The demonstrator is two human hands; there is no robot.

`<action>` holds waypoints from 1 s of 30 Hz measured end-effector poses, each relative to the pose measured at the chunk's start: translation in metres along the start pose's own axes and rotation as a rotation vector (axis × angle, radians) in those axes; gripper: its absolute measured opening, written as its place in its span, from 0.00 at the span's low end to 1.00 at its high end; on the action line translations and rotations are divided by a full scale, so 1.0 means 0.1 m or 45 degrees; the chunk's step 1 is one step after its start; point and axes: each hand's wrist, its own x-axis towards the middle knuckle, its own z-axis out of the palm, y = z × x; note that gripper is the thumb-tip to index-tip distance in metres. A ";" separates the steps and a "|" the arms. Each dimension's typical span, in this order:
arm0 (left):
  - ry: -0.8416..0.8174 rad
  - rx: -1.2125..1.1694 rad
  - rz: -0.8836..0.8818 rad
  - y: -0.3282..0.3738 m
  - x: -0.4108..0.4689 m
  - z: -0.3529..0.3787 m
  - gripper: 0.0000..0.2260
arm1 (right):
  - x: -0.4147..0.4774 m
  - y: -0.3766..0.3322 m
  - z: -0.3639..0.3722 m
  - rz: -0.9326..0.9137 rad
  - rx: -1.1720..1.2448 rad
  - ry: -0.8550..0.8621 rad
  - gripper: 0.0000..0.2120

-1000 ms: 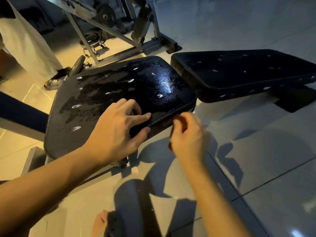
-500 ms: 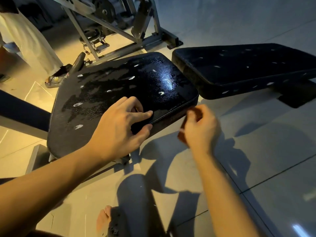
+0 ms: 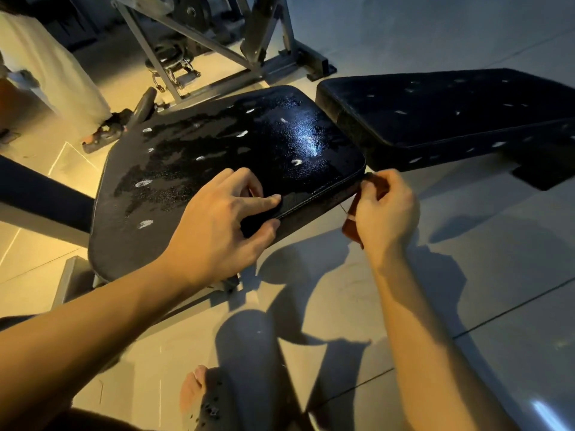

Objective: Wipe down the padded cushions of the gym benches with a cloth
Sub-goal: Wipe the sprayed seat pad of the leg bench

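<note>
**Head view: wiping the side face of the seat cushion.** The seat cushion (image 3: 217,144) lies in front of the person. Its top shows glossy wet patches and scattered pale flecks, which suggests that the top has already had a damp pass.

The left hand (image 3: 217,225) clasps the cushion's near edge. Its fingers are bent over the stitched seam onto the top and its thumb is on the side face below, so it appears to steady the pad.

The right hand (image 3: 385,209) is curled around a reddish-brown cloth (image 3: 351,227). It holds the cloth against the side face at the near right corner of the seat cushion. Most of the cloth is hidden behind the hand, and only a fold hangs out below.

The back cushion (image 3: 451,113) lies just beyond that corner, a narrow gap away. It is matt and carries similar flecks, with no wet sheen that can be made out.

A grey machine frame (image 3: 214,54) stands behind the cushions on the tiled floor (image 3: 485,275). Part of a second person in pale clothing is at the far left.

**Step in hand (judged):** edge work at the corner of the seat cushion, with the top apparently done.

**Next move (judged):**
- Keep the cloth pressed flat while it is drawn round the corner or along the side face.
- Keep the left hand braced, or shift it clear of the wiping path.
- Carry the cloth across the gap to the back cushion, which looks untreated.
</note>
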 end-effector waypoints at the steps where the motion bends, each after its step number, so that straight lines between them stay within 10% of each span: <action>1: 0.000 0.003 0.000 0.00 -0.01 0.00 0.17 | -0.03 -0.02 -0.01 -0.029 0.011 0.004 0.05; 30: 0.030 0.006 0.004 -0.01 -0.01 0.03 0.16 | -0.18 -0.11 0.01 0.021 0.076 -0.008 0.03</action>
